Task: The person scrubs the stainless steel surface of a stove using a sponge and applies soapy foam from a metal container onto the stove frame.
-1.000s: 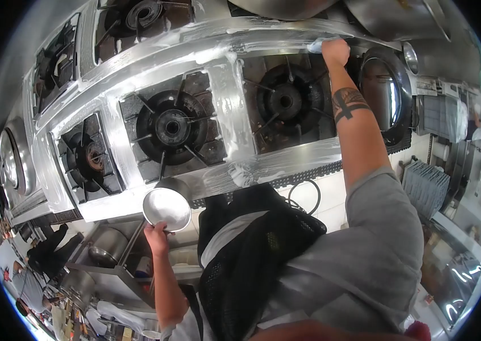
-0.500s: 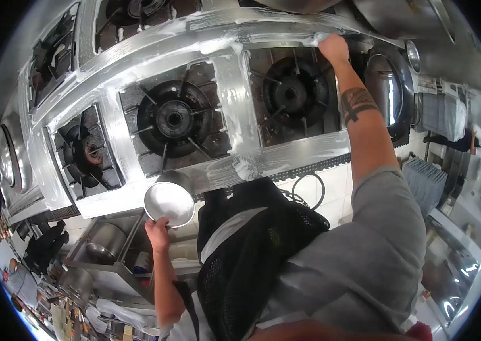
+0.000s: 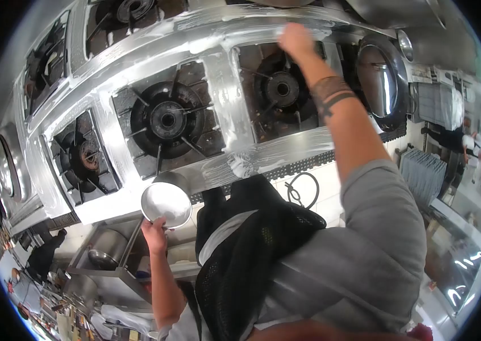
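Note:
My left hand [image 3: 155, 234] grips the rim of a round metal bowl [image 3: 166, 204], held in front of the stove's front edge. A little whitish matter shows inside the bowl. My right hand [image 3: 297, 42] is closed and slightly blurred over the steel stovetop [image 3: 223, 77], at the back edge of the right front burner [image 3: 282, 88]. Something pale shows at its fingers, but what they hold is hidden. White foam is smeared over the steel strips around the burners. The middle burner [image 3: 167, 118] and a smaller left burner [image 3: 84, 159] sit between those strips.
A dark wok-like pan [image 3: 382, 85] stands right of the burners. More burners lie at the back left. Metal pots [image 3: 107, 247] sit on a low shelf by my left arm. A black hose [image 3: 305, 190] loops over the white tiles. Another person [image 3: 450, 139] is at far right.
My right hand has moved left along the back steel strip, from the burner's right corner to above its middle. My left hand still holds the bowl in nearly the same place.

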Available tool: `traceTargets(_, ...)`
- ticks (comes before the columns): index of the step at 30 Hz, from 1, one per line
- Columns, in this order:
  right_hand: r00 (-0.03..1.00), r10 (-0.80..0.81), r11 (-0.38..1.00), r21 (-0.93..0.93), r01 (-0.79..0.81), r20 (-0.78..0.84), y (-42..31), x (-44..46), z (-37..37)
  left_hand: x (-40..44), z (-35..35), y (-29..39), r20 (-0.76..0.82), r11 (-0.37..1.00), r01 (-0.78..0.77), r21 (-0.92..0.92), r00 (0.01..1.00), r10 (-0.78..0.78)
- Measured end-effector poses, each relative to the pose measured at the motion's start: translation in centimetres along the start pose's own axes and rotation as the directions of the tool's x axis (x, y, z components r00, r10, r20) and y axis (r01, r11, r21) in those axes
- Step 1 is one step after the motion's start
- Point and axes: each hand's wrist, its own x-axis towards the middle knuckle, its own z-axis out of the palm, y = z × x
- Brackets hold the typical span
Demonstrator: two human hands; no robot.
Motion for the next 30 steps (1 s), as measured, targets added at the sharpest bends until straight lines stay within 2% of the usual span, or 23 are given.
traceTargets(1, 0.998, 0.028, 0.994, -0.101, -0.034, -0.057, 4.5, 1.4, 1.5, 0.0, -0.1, -0.1, -0.003, 1.0, 0.0, -0.007, 1.0, 0.0)
traceTargets(2, 0.989, 0.122, 0.989, -0.071, -0.128, -0.084, 7.0, 2.3, 1.7, 0.2, -0.3, -0.7, -0.021, 0.999, 0.007, -0.047, 1.0, -0.008)
traceTargets(3, 0.97, 0.215, 0.974, -0.042, -0.221, -0.11, 8.1, 2.9, 1.8, 0.2, -0.3, -0.7, -0.027, 0.998, 0.01, -0.057, 1.0, -0.011)
traceTargets(4, 0.972, 0.21, 0.975, -0.049, -0.216, -0.108, 6.9, 2.8, 1.9, 0.2, -0.4, -0.5, -0.012, 0.999, 0.008, -0.039, 1.0, -0.008)
traceTargets(6, 0.997, 0.063, 0.994, -0.086, -0.067, -0.044, 0.8, 1.4, 1.9, 0.4, -0.6, -0.8, 0.016, 1.0, 0.009, -0.022, 1.0, -0.008)
traceTargets(8, 0.999, -0.05, 0.999, 0.013, 0.05, 0.012, -7.8, -1.4, 0.8, 0.5, -0.9, -1.3, 0.01, 0.999, -0.004, -0.038, 1.0, 0.005)
traceTargets(9, 0.996, -0.087, 0.994, 0.06, 0.088, -0.019, -11.1, -1.9, 2.1, 0.3, -0.5, -1.0, 0.01, 0.999, -0.009, -0.041, 1.0, 0.01)
traceTargets(10, 0.984, -0.172, 0.985, -0.019, 0.174, 0.052, -14.2, -2.4, 1.6, 0.1, 0.1, -0.5, -0.012, 0.998, -0.011, -0.061, 1.0, 0.011)
traceTargets(12, 0.96, -0.262, 0.965, 0.029, 0.26, 0.098, -17.0, -2.7, 2.2, 0.1, -0.1, 0.1, -0.042, 0.998, -0.009, -0.065, 0.999, 0.007)
traceTargets(13, 0.957, -0.267, 0.964, 0.038, 0.264, 0.11, -17.2, -3.0, 3.2, 0.2, -0.2, 0.0, -0.035, 1.0, -0.028, -0.011, 0.999, 0.028)
traceTargets(15, 0.819, -0.566, 0.823, -0.012, 0.567, -0.092, -16.2, -4.1, 5.4, 0.1, -0.6, -0.7, -0.026, 0.998, -0.029, 0.051, 0.999, 0.03)
traceTargets(16, 0.821, -0.565, 0.824, -0.008, 0.566, -0.084, -15.6, -5.3, 5.3, 0.4, -0.8, -1.0, -0.012, 0.999, -0.014, 0.029, 1.0, 0.014)
traceTargets(18, 0.729, -0.676, 0.735, 0.017, 0.678, 0.112, -14.4, -9.1, 4.2, 0.8, -1.2, -1.6, 0.01, 1.0, -0.015, 0.008, 1.0, 0.015)
traceTargets(20, 0.741, -0.631, 0.773, 0.109, 0.625, 0.231, -13.0, -16.0, 5.3, 0.7, -1.1, -1.3, 0.022, 1.0, -0.02, -0.008, 1.0, 0.02)
traceTargets(21, 0.711, -0.655, 0.748, 0.088, 0.658, 0.255, -12.2, -20.0, 5.1, 0.5, -0.9, -1.0, 0.034, 1.0, -0.02, -0.024, 0.999, 0.02)
traceTargets(22, 0.641, -0.743, 0.652, -0.007, 0.758, 0.192, -11.1, -23.4, 6.8, 0.3, -0.5, -0.6, 0.03, 0.999, -0.029, -0.041, 0.999, 0.03)
traceTargets(23, 0.653, -0.732, 0.664, -0.007, 0.747, 0.195, -11.0, -24.9, 6.6, 0.3, -0.3, -0.7, 0.044, 0.999, -0.026, -0.031, 0.999, 0.027)
traceTargets(25, 0.644, -0.765, 0.644, 0.033, 0.764, 0.011, -10.4, -28.2, 6.2, 0.4, -0.5, -0.9, 0.007, 0.998, -0.036, -0.052, 0.999, 0.036)
traceTargets(26, 0.69, -0.707, 0.706, 0.092, 0.703, 0.157, -10.9, -27.4, 6.2, 0.3, -0.5, -0.9, 0.04, 0.998, -0.041, -0.054, 0.998, 0.043)
traceTargets(27, 0.711, -0.686, 0.726, 0.085, 0.682, 0.155, -11.5, -26.8, 6.2, 0.4, -0.7, -1.0, 0.066, 0.998, -0.045, -0.039, 0.997, 0.047)
traceTargets(28, 0.816, -0.533, 0.843, 0.215, 0.492, 0.223, -12.8, -26.0, 4.3, 0.5, -1.1, -1.2, 0.078, 0.999, -0.043, -0.018, 0.996, 0.044)
traceTargets(29, 0.877, -0.374, 0.905, 0.326, 0.273, 0.303, -13.6, -25.8, 3.2, 0.7, -1.3, -1.3, 0.086, 0.999, -0.048, 0.0, 0.995, 0.047)
traceTargets(30, 0.894, -0.389, 0.909, 0.247, 0.335, 0.221, -13.5, -27.1, 4.8, 1.1, -1.6, -1.1, 0.104, 0.998, -0.063, 0.015, 0.993, 0.062)
